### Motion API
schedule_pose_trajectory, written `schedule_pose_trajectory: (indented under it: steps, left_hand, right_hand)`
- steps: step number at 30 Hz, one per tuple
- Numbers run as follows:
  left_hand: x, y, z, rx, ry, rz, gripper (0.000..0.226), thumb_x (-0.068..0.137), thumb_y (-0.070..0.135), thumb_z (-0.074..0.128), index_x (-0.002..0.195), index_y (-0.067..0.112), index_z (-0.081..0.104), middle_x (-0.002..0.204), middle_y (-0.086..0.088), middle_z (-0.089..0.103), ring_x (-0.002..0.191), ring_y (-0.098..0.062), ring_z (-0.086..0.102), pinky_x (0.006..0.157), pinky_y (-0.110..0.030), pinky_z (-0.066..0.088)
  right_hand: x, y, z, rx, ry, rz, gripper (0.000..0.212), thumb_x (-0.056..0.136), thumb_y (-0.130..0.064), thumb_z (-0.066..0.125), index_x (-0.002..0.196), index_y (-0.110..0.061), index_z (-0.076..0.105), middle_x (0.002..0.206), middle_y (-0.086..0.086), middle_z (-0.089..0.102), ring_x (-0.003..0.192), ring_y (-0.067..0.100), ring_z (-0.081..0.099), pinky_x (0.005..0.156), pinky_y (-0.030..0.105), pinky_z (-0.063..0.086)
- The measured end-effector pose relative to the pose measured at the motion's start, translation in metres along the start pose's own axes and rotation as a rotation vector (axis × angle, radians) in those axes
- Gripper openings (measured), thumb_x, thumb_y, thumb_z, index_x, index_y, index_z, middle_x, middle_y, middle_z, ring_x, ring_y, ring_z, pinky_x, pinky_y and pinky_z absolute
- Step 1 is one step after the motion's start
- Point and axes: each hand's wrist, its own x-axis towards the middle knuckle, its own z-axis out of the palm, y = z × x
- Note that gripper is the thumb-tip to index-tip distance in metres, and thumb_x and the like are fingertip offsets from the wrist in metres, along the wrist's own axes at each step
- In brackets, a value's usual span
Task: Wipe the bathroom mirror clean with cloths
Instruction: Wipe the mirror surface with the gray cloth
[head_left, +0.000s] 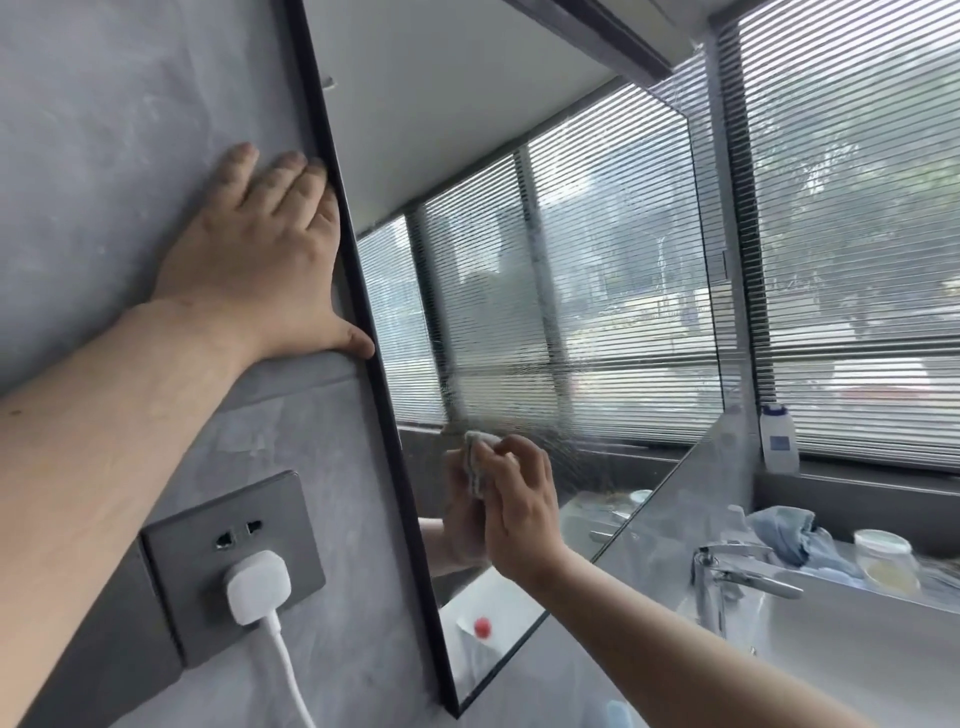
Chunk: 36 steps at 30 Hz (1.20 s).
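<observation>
On the grey wall (104, 104), mid-view, the mirror (467, 104) hangs in a thin black frame. Its glass reflects the slatted blinds (857, 234) that hang at 3 o'clock, and its lower part shows streaks and droplets. At 6 o'clock on the glass, the right hand (519, 509) presses a small pale cloth (475, 460) to the surface; its fingers are curled round the bunched cloth. At 10 o'clock the left hand (260, 244) lies flat on the wall, fingers straight and holding nothing, thumb tip touching the frame. At 8 o'clock a grey socket plate (208, 519) carries a white plug (257, 584), its cable (291, 675) running down. At 4 o'clock a chrome tap (727, 571) stands over the basin (857, 649). Behind it, on the worktop (935, 571), lie a blue cloth (784, 530) and a lidded jar (883, 556). A white bottle (778, 436) stands on the window ledge (857, 478) above them.
</observation>
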Motion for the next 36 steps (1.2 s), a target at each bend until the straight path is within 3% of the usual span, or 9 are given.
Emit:
schedule_pose_trajectory:
  steps: [3,8,11,16,21,23,29,34,36]
  left_hand:
    - [-0.001,0.001,-0.001,-0.013,0.004,0.001,0.146,0.047,0.099,0.045,0.15,-0.003,0.028,0.161,-0.018,0.026,0.151,-0.03,0.016,0.123,-0.049,0.002]
    - [0.001,0.0,-0.001,-0.013,0.018,-0.004,0.146,0.046,0.099,0.046,0.149,-0.003,0.03,0.159,-0.018,0.028,0.151,-0.03,0.018,0.123,-0.05,0.005]
    - [0.0,0.0,-0.001,-0.026,0.03,0.004,0.146,0.045,0.099,0.045,0.148,-0.005,0.031,0.158,-0.02,0.031,0.15,-0.032,0.021,0.123,-0.051,0.007]
    - [-0.002,0.0,0.0,-0.055,0.052,0.01,0.142,0.049,0.095,0.051,0.146,-0.007,0.033,0.157,-0.023,0.032,0.149,-0.033,0.023,0.123,-0.051,0.006]
    - [-0.011,0.003,0.004,-0.106,0.072,0.018,0.124,0.06,0.081,0.063,0.14,-0.011,0.039,0.152,-0.028,0.036,0.146,-0.037,0.027,0.123,-0.052,0.009]
    - [-0.019,0.005,0.008,-0.114,0.087,0.026,0.113,0.068,0.075,0.063,0.139,-0.01,0.041,0.152,-0.027,0.036,0.146,-0.037,0.027,0.122,-0.05,0.011]
    - [-0.031,0.01,0.011,-0.157,0.118,0.036,0.098,0.075,0.065,0.069,0.137,-0.007,0.046,0.151,-0.025,0.04,0.144,-0.037,0.032,0.122,-0.051,0.012]
    - [-0.03,0.01,0.014,-0.161,0.138,0.026,0.099,0.074,0.066,0.07,0.14,-0.004,0.047,0.152,-0.022,0.041,0.145,-0.036,0.032,0.122,-0.051,0.01]
    - [-0.03,0.01,0.013,-0.162,0.147,0.021,0.099,0.073,0.065,0.072,0.139,-0.004,0.048,0.152,-0.022,0.042,0.145,-0.036,0.032,0.122,-0.051,0.011]
  right_hand:
    - [-0.027,0.028,-0.004,-0.04,-0.005,0.209,0.025,0.103,-0.033,0.039,0.12,-0.023,0.055,0.12,0.001,0.048,0.101,0.03,0.056,0.088,0.038,0.048]
    - [-0.023,0.064,-0.009,-0.035,0.181,1.043,0.023,0.095,-0.011,0.046,0.08,-0.027,0.054,0.093,-0.007,0.046,0.099,0.026,0.053,0.097,0.049,0.044]
    - [-0.017,0.057,-0.01,-0.016,0.198,1.171,0.023,0.095,-0.008,0.047,0.082,-0.026,0.054,0.094,-0.004,0.046,0.105,0.03,0.054,0.101,0.046,0.042]
    - [-0.019,-0.015,-0.007,0.147,0.064,0.805,0.011,0.098,-0.012,0.054,0.103,-0.015,0.064,0.108,-0.006,0.047,0.096,0.014,0.053,0.091,0.036,0.047]
    - [-0.052,-0.061,-0.014,0.195,-0.088,0.173,0.013,0.1,-0.02,0.047,0.108,-0.016,0.056,0.113,-0.003,0.049,0.096,0.024,0.059,0.087,0.03,0.049]
    - [-0.09,-0.057,-0.022,0.197,-0.169,0.042,0.012,0.099,-0.015,0.048,0.11,-0.015,0.055,0.114,0.002,0.051,0.097,0.025,0.06,0.088,0.031,0.05]
    - [-0.154,-0.049,-0.048,0.235,-0.357,0.069,0.019,0.089,-0.005,0.06,0.104,-0.016,0.054,0.112,0.0,0.049,0.103,0.023,0.058,0.087,0.038,0.053]
    - [-0.109,-0.056,-0.035,0.273,-0.306,0.075,0.011,0.1,-0.014,0.049,0.102,-0.017,0.059,0.111,0.0,0.053,0.088,0.029,0.061,0.08,0.041,0.054]
    - [-0.075,-0.061,-0.027,0.273,-0.24,0.066,0.016,0.094,-0.004,0.056,0.103,-0.016,0.063,0.112,0.002,0.056,0.092,0.029,0.06,0.084,0.039,0.052]
